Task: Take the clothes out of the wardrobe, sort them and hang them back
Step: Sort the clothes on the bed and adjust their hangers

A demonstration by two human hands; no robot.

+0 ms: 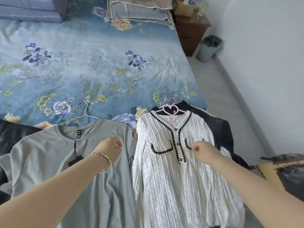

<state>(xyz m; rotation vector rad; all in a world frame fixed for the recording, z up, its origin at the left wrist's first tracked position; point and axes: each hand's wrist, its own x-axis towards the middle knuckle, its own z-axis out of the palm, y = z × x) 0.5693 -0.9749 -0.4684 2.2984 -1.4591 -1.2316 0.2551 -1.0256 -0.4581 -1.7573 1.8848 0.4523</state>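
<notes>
White black-trimmed cardigan lies beside a grey shirt at the bed's near edge. Left hand, right hand: fingers curled, grip unclear.

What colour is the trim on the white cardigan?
Black; the trim shows best in head view.

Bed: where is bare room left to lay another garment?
The wide middle of the bed is bare, from the folded blankets down to the hangers. The near edge is crowded: jacket, grey top, cardigan over a dark garment, side by side.
</notes>
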